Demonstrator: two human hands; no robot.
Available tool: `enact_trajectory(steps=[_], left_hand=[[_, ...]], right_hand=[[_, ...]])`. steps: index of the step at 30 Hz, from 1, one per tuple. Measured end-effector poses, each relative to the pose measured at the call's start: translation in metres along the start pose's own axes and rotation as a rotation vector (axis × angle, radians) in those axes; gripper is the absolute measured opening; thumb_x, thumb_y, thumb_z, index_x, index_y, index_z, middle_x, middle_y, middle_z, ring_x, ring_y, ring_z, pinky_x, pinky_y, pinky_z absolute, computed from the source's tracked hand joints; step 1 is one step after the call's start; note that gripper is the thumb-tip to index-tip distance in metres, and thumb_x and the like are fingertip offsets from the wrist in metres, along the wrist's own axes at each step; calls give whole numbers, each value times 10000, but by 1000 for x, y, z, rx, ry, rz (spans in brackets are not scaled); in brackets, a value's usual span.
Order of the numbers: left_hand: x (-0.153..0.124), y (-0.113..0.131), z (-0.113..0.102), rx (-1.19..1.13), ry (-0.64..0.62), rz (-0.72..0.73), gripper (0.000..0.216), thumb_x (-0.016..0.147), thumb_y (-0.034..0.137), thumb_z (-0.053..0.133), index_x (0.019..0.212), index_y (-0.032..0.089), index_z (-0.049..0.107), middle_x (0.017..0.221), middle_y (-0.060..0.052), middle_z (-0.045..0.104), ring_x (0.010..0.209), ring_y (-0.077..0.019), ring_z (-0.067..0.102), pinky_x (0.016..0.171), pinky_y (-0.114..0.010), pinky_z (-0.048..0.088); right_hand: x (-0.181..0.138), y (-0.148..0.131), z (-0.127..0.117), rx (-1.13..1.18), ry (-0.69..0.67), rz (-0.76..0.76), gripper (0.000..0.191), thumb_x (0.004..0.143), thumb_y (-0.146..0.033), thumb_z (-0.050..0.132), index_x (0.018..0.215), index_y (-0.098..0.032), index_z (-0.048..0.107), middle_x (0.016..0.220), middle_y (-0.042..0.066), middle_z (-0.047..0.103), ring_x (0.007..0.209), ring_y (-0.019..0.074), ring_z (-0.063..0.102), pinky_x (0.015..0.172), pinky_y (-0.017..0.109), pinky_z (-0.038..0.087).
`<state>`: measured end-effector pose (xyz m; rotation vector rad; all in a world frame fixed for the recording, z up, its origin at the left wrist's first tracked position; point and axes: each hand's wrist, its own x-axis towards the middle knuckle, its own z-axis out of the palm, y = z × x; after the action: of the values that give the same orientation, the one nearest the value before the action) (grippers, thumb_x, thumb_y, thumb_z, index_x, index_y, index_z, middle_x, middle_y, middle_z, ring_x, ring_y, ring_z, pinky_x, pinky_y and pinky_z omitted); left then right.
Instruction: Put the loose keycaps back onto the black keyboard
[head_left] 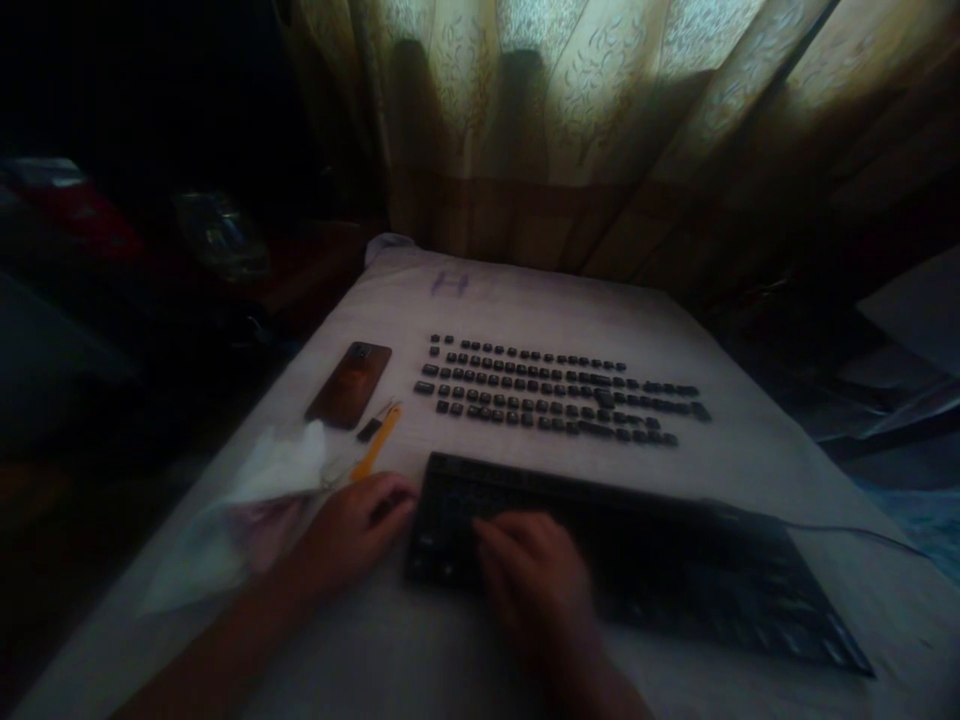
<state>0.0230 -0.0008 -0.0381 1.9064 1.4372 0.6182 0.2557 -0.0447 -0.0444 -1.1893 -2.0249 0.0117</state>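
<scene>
Reaching over dark keyboard [660, 565] at lower centre with right hand [536, 570], fingers bent together; cannot tell whether pinching anything. Resting left hand [364, 525] at the keyboard's left edge, fingers curled; cannot tell whether holding something. Beyond, left of centre: orange tool [377, 442], phone [350, 386]. Mid-frame: rows of loose keycaps [545, 387]. Across the top: patterned curtain [585, 110].

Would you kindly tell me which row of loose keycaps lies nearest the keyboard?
The front row, the one containing the long, bar-shaped keycap; every other row lies beyond it, farther from the keyboard.
</scene>
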Motion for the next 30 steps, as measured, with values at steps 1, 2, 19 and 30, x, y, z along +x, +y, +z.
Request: enact_trajectory(steps=[1,2,19,30], left_hand=[[1,0,1,5,17,-19,239,898,395,475,930,236,650,878,-9,710,810,-198,658,740,-311,497],[1,0,2,11,31,-34,239,897,402,472,919,236,642,853,-5,704,789,-196,654,726,-307,493],[10,16,10,253,-6,-169,298,912,422,404,764,217,562,742,-18,662,720,-209,641,675,-301,427],[16,20,1,379,-41,-171,297,950,342,361,758,219,550,717,-6,642,709,-193,648,650,-272,431]], right_hand=[[1,3,-2,-16,12,10,225,956,-165,498,1011,-187,715,850,67,701,745,187,613,650,317,468],[1,6,-4,-34,24,20,229,955,-167,496,1002,-188,719,851,70,703,752,189,620,655,320,475],[-52,183,-130,-471,36,1012,775,824,-570,370,1345,-26,553,1277,262,610,1167,412,585,989,559,464],[-61,195,-121,-376,43,1009,793,813,-607,357,1340,-55,571,1257,242,634,1131,402,613,961,547,486]])
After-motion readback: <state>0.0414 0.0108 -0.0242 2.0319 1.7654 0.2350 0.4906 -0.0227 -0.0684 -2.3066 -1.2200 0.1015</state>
